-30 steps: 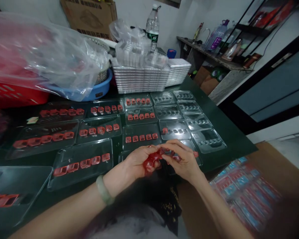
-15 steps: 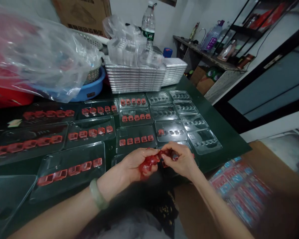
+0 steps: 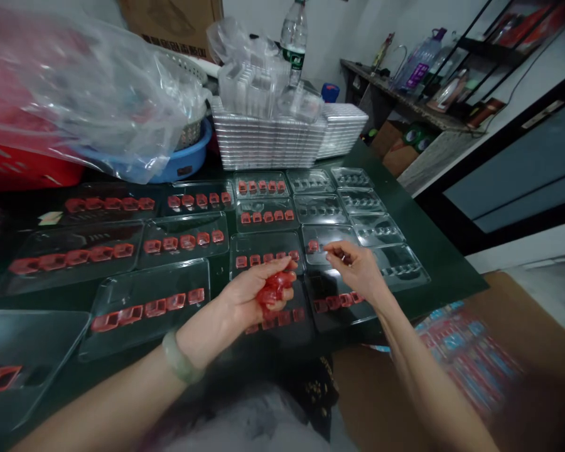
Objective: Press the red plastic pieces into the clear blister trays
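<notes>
My left hand (image 3: 254, 290) is cupped and closed around a bunch of small red plastic parts (image 3: 274, 290), held just above the near trays. My right hand (image 3: 358, 269) reaches forward over a clear blister tray (image 3: 329, 242) that holds one red part; its thumb and forefinger pinch together on something too small to name. Clear trays with rows of red parts (image 3: 183, 242) cover the dark green table (image 3: 433, 251). Two near trays (image 3: 336, 301) under my hands hold red parts too.
Several unfilled clear trays (image 3: 358, 199) lie at the right. A stack of clear trays (image 3: 268, 141) and a water bottle (image 3: 294, 39) stand at the back. A blue basin (image 3: 183, 164), a red basket (image 3: 23, 169) and a big plastic bag (image 3: 75, 94) fill the back left. A box of packaged goods (image 3: 456, 351) sits lower right.
My right hand left the bunch in my left hand and moved forward over the tray with one red part. My left hand stayed, still gripping the red parts.
</notes>
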`<state>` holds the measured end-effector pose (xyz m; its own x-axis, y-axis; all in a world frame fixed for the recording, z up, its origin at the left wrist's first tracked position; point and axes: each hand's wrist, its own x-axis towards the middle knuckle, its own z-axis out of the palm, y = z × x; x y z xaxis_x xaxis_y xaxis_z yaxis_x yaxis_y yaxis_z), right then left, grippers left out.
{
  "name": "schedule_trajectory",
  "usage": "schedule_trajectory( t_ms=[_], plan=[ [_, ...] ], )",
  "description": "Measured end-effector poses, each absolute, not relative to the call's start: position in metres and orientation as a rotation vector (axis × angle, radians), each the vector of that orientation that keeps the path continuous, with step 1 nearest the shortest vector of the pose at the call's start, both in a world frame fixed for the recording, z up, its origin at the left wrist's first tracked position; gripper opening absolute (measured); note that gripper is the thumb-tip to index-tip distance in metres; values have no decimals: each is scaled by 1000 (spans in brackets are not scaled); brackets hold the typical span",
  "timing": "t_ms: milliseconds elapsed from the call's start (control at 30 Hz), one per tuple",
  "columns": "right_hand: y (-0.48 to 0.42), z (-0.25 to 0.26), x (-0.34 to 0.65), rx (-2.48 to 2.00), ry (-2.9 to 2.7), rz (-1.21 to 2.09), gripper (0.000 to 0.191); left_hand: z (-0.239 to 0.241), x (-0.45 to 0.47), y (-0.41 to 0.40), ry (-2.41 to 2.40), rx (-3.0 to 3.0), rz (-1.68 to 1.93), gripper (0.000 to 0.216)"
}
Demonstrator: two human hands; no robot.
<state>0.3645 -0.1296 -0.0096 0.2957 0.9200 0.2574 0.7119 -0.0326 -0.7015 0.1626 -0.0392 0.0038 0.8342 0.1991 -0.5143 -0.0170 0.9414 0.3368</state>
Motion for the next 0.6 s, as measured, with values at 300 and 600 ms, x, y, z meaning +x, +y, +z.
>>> schedule_trajectory(
  t_ms=[300, 600],
  plan=[
    [-151, -1, 297, -1883, -1946, 352, 20, 17, 137, -28, 682, 420, 256, 25],
    [-131, -6, 284, -1983, -2235, 227, 19, 15, 121, -38, 736, 526, 326, 14]
  ],
)
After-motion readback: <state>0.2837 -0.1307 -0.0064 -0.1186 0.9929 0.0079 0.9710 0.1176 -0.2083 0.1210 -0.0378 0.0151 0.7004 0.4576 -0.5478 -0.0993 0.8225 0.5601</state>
